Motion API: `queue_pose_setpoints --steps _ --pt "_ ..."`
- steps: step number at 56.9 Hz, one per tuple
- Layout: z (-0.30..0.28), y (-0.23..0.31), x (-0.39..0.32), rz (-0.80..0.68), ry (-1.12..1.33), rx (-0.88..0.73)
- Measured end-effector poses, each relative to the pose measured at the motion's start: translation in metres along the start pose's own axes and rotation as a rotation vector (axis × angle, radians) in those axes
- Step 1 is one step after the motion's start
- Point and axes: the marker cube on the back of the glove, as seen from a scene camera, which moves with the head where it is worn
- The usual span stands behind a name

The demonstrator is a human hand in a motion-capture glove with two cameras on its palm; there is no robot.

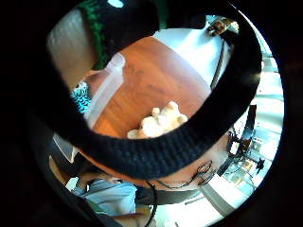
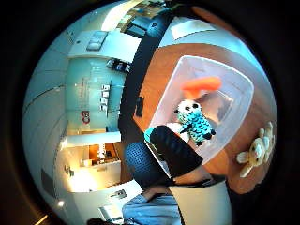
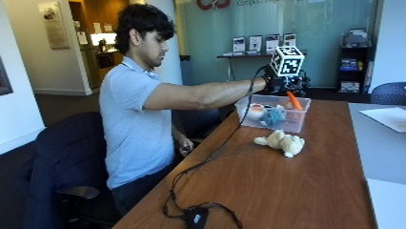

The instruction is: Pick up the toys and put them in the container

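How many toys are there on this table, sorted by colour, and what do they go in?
Orange carrot-shaped toy: 1
Teal knitted panda toy: 1
Cream plush bunny toy, lying on the table beside the container: 1
Clear plastic container: 1
Total: 3 toys, 1 container.

Office lobby: glass wall (image 3: 279, 24), brochure shelf (image 3: 263, 55).

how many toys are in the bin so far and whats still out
Done: an orange carrot toy and a blue-and-white knitted toy lie in the clear plastic container. In hand: nothing can be seen held; the gloved right hand is over the container. Left: the cream plush bunny lies on the wooden table beside it.
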Motion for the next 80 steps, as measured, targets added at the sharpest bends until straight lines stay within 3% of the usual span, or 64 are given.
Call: queue_pose_setpoints --steps 15,36,49,62,70,80 --pt "0.013 0.025 0.07 0.144 0.169 -0.098" --pt "0.118 0.049 0.162 0.258 0.224 -0.288" --pt "0.134 0.044 0.162 0.152 0.225 -0.046" --pt "0.117 0.047 0.156 0.113 0.147 0.055" --pt "0.077 0.045 0.125 0.059 0.054 0.139" --pt "0.003 0.04 0.03 -0.098 -0.027 0.239"
